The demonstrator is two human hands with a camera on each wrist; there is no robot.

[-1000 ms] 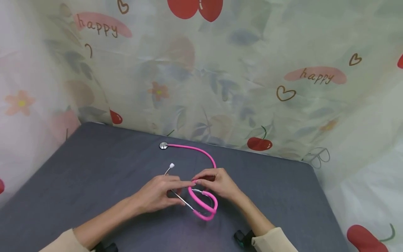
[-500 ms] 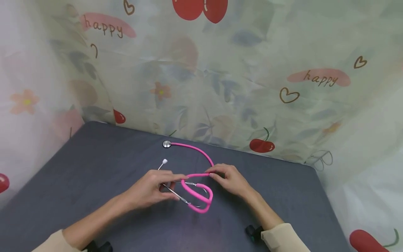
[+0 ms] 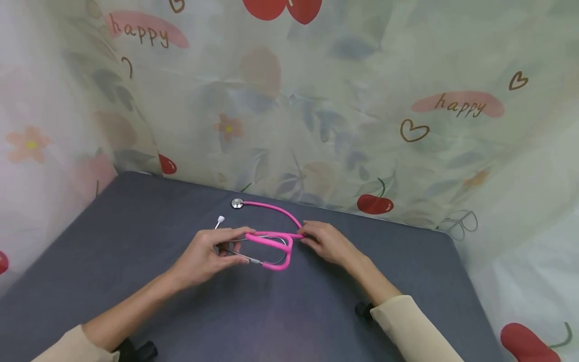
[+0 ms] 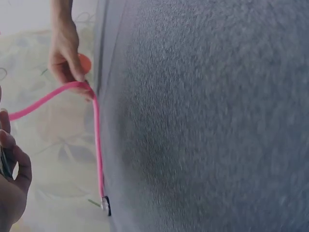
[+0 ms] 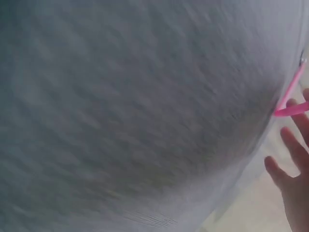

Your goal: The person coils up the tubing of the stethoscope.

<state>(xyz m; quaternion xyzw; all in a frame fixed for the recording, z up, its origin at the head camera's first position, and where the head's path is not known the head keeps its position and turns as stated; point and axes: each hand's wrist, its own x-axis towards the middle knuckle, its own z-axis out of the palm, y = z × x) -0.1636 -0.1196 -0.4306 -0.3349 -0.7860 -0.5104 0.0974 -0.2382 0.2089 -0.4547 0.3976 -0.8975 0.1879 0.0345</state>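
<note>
A pink stethoscope (image 3: 275, 267) is held between both hands in the head view. My left hand (image 3: 203, 254) grips its metal ear tubes, with the index finger stretched along the folded pink loop. One white ear tip (image 3: 220, 219) sticks out beyond the knuckles. My right hand (image 3: 330, 243) pinches the tubing at the loop's right end, where it bends back toward the chest piece (image 3: 237, 203). That metal disc lies near the table's far edge. In the left wrist view the pink tubing (image 4: 98, 140) runs from the right hand's fingertips down to the disc.
A grey cloth-covered table (image 3: 289, 322) lies beneath both hands. Behind it hangs a curtain (image 3: 289, 100) printed with cherries, leaves and words, meeting the table's far edge. Black wrist devices (image 3: 137, 350) show at the cuffs.
My right hand has slid right along the tubing, away from the left fingers. The left hand has moved left and farther forward, carrying the loop. The chest piece stays near the far edge.
</note>
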